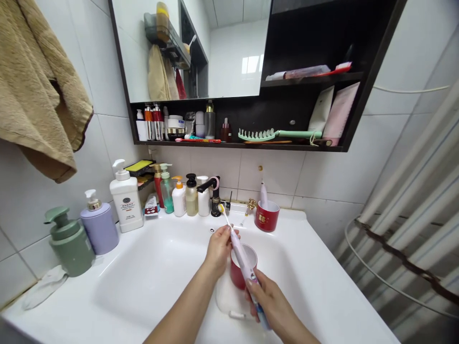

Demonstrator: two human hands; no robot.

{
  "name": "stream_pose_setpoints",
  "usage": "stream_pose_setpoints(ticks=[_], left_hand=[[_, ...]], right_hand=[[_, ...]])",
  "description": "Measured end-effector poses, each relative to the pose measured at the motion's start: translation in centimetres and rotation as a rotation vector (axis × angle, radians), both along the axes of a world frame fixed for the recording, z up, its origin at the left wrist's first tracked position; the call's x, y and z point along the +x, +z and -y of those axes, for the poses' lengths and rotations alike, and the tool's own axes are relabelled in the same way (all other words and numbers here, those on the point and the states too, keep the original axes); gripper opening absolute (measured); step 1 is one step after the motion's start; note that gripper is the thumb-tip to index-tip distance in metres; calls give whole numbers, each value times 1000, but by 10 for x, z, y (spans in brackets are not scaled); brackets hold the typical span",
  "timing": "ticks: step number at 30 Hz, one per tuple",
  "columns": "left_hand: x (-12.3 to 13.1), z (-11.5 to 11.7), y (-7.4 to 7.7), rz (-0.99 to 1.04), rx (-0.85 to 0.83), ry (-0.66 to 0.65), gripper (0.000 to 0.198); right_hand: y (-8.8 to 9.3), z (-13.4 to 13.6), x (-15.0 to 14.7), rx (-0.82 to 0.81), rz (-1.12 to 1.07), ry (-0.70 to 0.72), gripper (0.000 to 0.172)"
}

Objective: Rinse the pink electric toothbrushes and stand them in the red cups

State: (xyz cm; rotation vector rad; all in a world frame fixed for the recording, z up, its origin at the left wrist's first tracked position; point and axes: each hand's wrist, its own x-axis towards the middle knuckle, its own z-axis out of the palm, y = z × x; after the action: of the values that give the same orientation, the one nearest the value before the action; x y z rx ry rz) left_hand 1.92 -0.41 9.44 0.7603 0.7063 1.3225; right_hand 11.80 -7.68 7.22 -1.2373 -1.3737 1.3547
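An electric toothbrush [241,253] with a pale pink handle and a blue lower end slants over the sink basin, head up and away from me. Around its lower handle my right hand [267,298] is closed. The fingers of my left hand [219,246] pinch it at the neck, just below the brush head [221,209]. Behind the handle, a red cup [237,277] sits in the basin, partly hidden by the toothbrush. A whitish, see-through item [229,303] lies beneath the cup; its kind is unclear.
A black faucet [215,196] stands at the back of the white sink [143,282]. Right of it, another red cup [267,217] holds a second electric toothbrush [264,197]. Several pump bottles, including a purple one [100,228], line the left rim. A dark shelf cabinet [236,145] hangs above.
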Motion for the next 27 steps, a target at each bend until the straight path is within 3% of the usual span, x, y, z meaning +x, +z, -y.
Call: stream_pose_setpoints(ticks=[3,6,10,14,19,27], left_hand=[[-5,-8,-4,34,-94,6,13],[-6,-12,-5,35,-117,-9,13],[-4,-9,-7,13,-128,-44,10],[-3,-10,-10,-16,-152,3,6],[-5,-13,-12,31,-190,52,3],[-4,-18,-18,44,-200,90,6]], right_hand=[[0,5,-6,-172,-179,66,23],[1,7,-9,-242,-246,52,25],[-8,4,-10,-238,-213,49,26],[-17,2,-11,-192,-81,26,30],[-10,6,-14,-265,-176,67,31],[-11,6,-17,-237,-54,33,29]])
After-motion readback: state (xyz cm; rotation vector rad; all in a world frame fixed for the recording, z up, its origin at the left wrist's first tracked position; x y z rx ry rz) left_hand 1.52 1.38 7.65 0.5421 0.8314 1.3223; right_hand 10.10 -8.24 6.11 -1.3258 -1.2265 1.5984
